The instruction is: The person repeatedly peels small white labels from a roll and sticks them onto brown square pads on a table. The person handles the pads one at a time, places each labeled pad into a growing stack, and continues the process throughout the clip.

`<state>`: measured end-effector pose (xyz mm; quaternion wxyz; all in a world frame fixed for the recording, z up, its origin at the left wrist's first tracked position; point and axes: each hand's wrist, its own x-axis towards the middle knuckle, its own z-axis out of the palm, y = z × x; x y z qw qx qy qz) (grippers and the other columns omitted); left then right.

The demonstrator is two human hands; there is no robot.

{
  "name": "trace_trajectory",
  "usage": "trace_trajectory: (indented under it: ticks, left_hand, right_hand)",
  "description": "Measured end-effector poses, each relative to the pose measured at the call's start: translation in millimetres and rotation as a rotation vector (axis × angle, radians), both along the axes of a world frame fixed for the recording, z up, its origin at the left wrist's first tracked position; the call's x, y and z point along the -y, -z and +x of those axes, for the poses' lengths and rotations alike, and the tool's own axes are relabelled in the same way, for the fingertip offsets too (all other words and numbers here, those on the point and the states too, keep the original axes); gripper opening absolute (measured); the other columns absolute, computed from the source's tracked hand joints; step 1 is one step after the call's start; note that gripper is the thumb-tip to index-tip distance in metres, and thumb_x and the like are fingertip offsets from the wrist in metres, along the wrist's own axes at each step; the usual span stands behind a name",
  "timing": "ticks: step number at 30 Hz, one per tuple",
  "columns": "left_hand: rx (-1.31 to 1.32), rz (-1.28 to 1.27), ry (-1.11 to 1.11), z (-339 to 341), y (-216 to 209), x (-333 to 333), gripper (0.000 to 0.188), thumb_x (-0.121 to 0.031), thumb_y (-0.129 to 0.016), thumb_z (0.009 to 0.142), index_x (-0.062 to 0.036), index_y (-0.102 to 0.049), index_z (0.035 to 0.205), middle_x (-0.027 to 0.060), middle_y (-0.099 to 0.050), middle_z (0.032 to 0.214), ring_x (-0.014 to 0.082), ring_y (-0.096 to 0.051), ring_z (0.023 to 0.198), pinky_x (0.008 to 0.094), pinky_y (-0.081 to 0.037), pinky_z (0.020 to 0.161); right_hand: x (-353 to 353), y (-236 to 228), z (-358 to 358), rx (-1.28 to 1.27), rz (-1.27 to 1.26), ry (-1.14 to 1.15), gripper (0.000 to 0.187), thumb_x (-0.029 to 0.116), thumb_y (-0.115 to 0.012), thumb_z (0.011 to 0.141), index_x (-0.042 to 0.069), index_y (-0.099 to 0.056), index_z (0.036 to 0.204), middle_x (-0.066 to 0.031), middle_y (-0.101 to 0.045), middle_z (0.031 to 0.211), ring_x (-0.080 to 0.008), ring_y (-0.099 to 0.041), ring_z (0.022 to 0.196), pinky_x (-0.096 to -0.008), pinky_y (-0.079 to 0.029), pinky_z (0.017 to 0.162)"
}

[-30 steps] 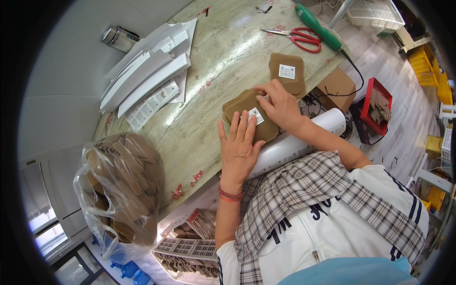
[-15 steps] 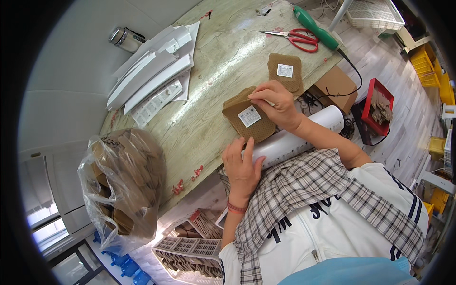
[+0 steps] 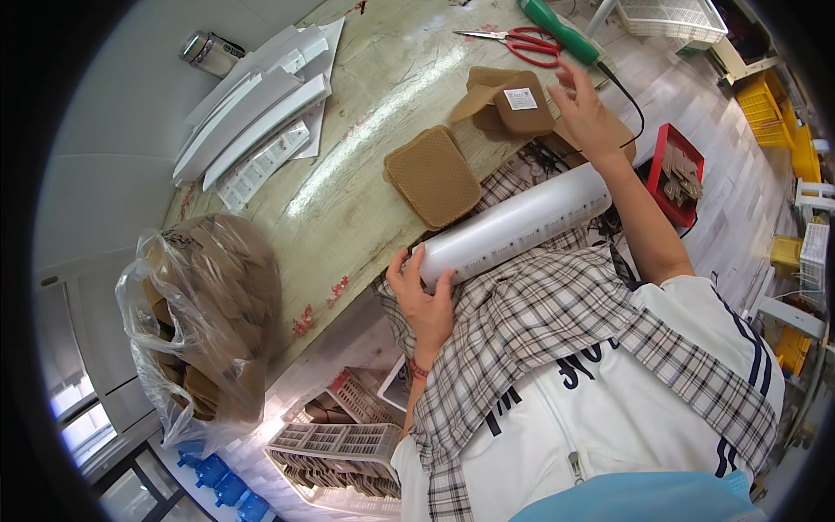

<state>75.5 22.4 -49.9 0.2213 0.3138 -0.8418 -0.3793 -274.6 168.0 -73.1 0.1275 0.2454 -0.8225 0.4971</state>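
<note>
My left hand [image 3: 421, 300] is at the left end of a thick white roll of printed labels [image 3: 522, 222], thumb on one side and fingers on the other. The roll lies across my lap against the table edge. Beyond it sits a stack of brown textured pads [image 3: 433, 177], the top one without a label. My right hand [image 3: 580, 109] is raised with fingers apart, holding nothing. Just left of it, a brown pad with a white label [image 3: 522, 98] is over the second pile, where another brown piece [image 3: 481, 94] tilts up.
Red-handled scissors [image 3: 531, 45] and a green corded tool [image 3: 559, 30] lie at the table's far end. White paper sheets [image 3: 270, 109] and a metal flask [image 3: 211, 54] are at the left. A plastic bag of brown pieces [image 3: 209, 322] stands nearer; a red box [image 3: 675, 174] is right.
My right hand has moved up and right from the near stack and opened. The labelled pad from that stack is now at the far pile. My left fingers have shifted onto the roll's end.
</note>
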Motion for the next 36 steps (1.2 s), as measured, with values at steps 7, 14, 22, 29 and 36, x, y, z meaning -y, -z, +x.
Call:
trace_trajectory:
  ticks: [7,14,22,29,36]
  left_hand:
    - [-0.265,0.446,-0.071,17.3,33.8,24.0,0.048,0.011,-0.071,0.08,0.0015,-0.062,0.126,0.0133,-0.046,0.139,0.0237,-0.055,0.123,0.0346,-0.045,0.104]
    - [-0.183,0.491,-0.134,54.5,14.1,55.4,0.05,0.017,-0.07,0.074,0.0043,-0.065,0.123,0.0125,-0.049,0.137,0.0223,-0.055,0.124,0.0333,-0.045,0.105]
    - [0.24,0.042,-0.075,72.6,-14.5,49.1,0.038,-0.006,-0.073,0.082,-0.0063,-0.067,0.119,0.0141,-0.054,0.138,0.0321,-0.05,0.128,0.0401,-0.041,0.104]
    - [0.232,-0.085,-0.036,31.2,-44.9,46.2,0.032,-0.014,-0.07,0.087,-0.0039,-0.067,0.117,0.0145,-0.065,0.119,0.0318,-0.057,0.114,0.0407,-0.045,0.097]
    - [-0.181,0.98,-0.004,-46.7,-41.4,51.0,0.037,-0.024,-0.055,0.103,0.0084,-0.063,0.12,0.0168,-0.072,0.099,0.0115,-0.06,0.052,0.0203,-0.039,0.044]
  right_hand:
    - [-36.9,36.8,31.5,0.178,0.185,-0.111,0.034,0.019,-0.074,0.087,0.005,-0.067,0.117,-0.0113,-0.066,0.103,-0.0258,-0.066,0.095,-0.0354,-0.053,0.084]
    - [57.6,-15.6,17.1,-0.355,0.364,-0.47,0.032,0.022,-0.078,0.079,0.012,-0.07,0.108,-0.0044,-0.064,0.1,-0.0258,-0.059,0.104,-0.0384,-0.048,0.089]
    - [71.6,12.2,11.5,-0.18,0.172,-0.504,0.017,0.02,-0.075,0.083,0.01,-0.072,0.097,-0.0025,-0.064,0.096,-0.0254,-0.057,0.097,-0.0365,-0.047,0.086]
    - [77.0,-33.1,24.0,1.068,-0.708,-0.351,0.027,0.018,-0.06,0.1,-0.001,-0.057,0.118,-0.0076,-0.065,0.107,-0.0136,-0.064,0.091,-0.0261,-0.057,0.076]
    - [80.4,-54.4,143.0,1.274,-0.826,-0.653,0.029,0.012,-0.057,0.099,-0.002,-0.052,0.124,-0.0088,-0.062,0.113,-0.0189,-0.065,0.101,-0.0342,-0.059,0.087]
